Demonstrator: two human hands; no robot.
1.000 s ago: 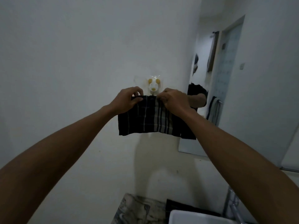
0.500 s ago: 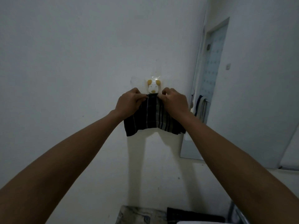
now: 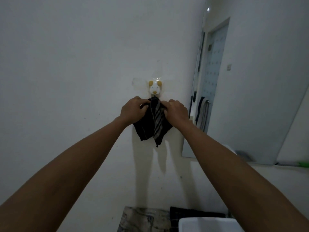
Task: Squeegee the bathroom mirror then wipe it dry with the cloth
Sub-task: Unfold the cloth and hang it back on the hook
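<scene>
A dark checked cloth hangs bunched against the white wall, its top caught just under a small white dog-shaped wall hook. My left hand grips the cloth's upper left edge and my right hand grips its upper right edge, both close below the hook. The bathroom mirror is on the wall to the right, reflecting a door and hanging towels. A blurred green-tipped object lies on the ledge under the mirror; I cannot tell what it is.
A white sink basin shows at the bottom right, with a marbled counter and a dark mat beside it. A white ledge runs below the mirror's lower edge.
The cloth was held spread flat in front of the hook; now its top is gathered and hangs from under the hook. Both hands have drawn closer together.
</scene>
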